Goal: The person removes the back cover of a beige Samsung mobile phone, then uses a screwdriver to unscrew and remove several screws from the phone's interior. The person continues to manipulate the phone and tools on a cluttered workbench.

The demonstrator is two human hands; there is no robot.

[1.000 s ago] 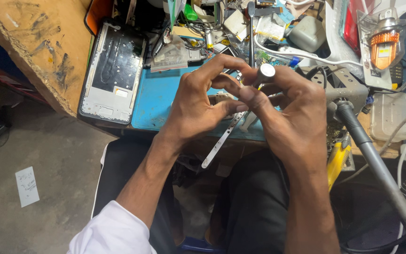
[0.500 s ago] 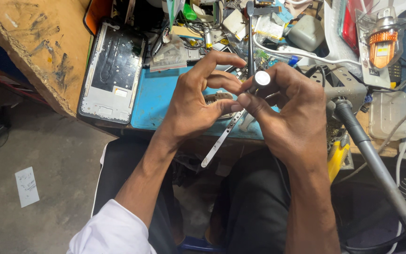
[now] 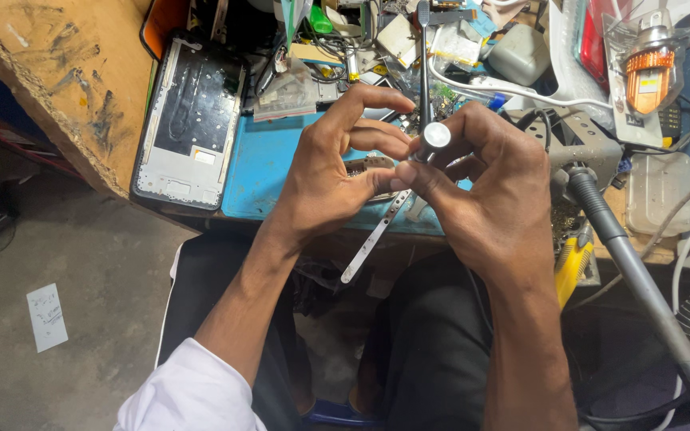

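blue mat (image 3: 261,172), silver tool cap (image 3: 436,136), yellow handle (image 3: 573,267)

The screwdriver (image 3: 433,140) tip and the small part are hidden behind the fingers (image 3: 377,142).

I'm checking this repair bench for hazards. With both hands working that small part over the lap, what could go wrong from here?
1. The left hand and right hand work the small part beyond the blue mat's edge; anything dropped would likely fall to the floor.
2. The screwdriver points toward the left fingers; a slip might jab them.
3. The metal strip dangles loosely and may slide out.
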